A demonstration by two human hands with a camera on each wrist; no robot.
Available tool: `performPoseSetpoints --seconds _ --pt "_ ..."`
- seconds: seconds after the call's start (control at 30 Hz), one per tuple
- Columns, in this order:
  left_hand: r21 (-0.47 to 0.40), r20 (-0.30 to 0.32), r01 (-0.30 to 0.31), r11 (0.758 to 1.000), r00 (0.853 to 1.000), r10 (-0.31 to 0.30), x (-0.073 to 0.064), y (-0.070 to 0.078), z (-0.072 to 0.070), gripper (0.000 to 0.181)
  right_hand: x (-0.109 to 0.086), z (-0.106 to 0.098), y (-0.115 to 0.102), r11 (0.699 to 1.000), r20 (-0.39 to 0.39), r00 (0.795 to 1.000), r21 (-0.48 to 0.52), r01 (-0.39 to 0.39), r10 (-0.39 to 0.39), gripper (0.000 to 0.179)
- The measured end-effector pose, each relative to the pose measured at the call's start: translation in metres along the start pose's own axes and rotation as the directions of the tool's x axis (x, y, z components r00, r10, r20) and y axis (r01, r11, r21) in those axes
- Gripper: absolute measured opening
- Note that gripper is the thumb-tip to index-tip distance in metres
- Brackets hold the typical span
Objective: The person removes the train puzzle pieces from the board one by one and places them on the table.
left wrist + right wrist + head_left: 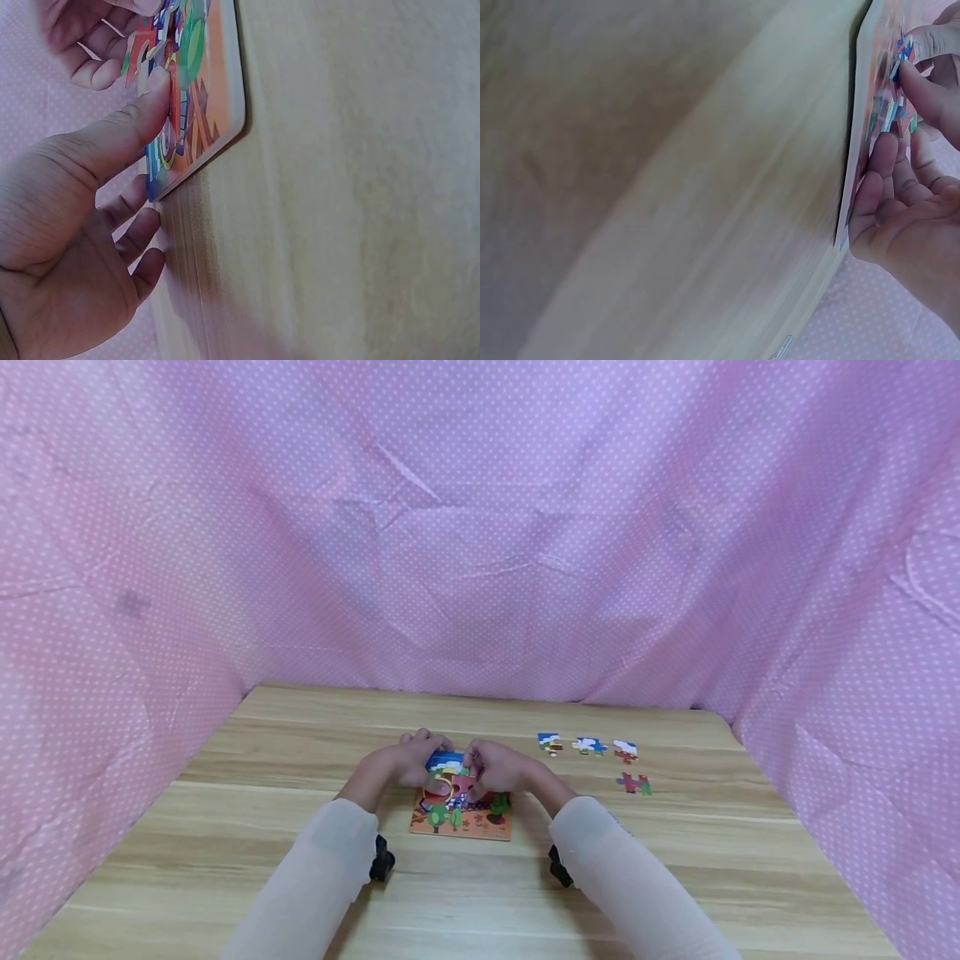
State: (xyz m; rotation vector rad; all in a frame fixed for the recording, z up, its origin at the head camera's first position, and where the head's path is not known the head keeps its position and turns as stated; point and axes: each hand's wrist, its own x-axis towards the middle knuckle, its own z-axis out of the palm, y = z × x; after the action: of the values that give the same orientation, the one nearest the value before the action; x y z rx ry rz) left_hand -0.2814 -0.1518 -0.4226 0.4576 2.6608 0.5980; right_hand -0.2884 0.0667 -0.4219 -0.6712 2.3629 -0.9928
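A jigsaw board (461, 827) with a colourful picture and orange lower part lies on the table between both hands. My right hand (495, 768) pinches a red puzzle piece (462, 783) over the board's middle; in the left wrist view this piece (137, 56) stands tilted above the picture. My left hand (412, 764) is at the board's left side. Its straight thumb (124, 131) presses on the picture beside the tilted piece, and its other fingers reach past the board's edge, loosely bent. The left index fingertip is hidden in the left wrist view.
Several loose puzzle pieces lie right of the board: a blue-topped one (550, 742), a blue and white one (590, 746), a white and red one (626, 751) and a red and green one (636, 783). A pink dotted curtain (480, 568) hangs round the wooden table (262, 860).
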Motion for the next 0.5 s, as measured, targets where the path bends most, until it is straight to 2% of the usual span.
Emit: performPoseSetpoints --seconds 0.33,0.5 --pt "-0.012 -0.007 -0.001 1.000 1.000 0.001 -0.0006 0.0003 0.0011 0.066 -0.0051 -0.0012 0.0005 0.995 -0.012 1.000 0.098 0.027 -0.026 0.023" --pt "-0.014 -0.014 -0.001 1.000 1.000 0.000 -0.0003 -0.0002 0.0006 0.066 -0.0069 -0.0034 -0.0005 0.991 -0.026 0.999 0.130 0.031 -0.028 0.023"
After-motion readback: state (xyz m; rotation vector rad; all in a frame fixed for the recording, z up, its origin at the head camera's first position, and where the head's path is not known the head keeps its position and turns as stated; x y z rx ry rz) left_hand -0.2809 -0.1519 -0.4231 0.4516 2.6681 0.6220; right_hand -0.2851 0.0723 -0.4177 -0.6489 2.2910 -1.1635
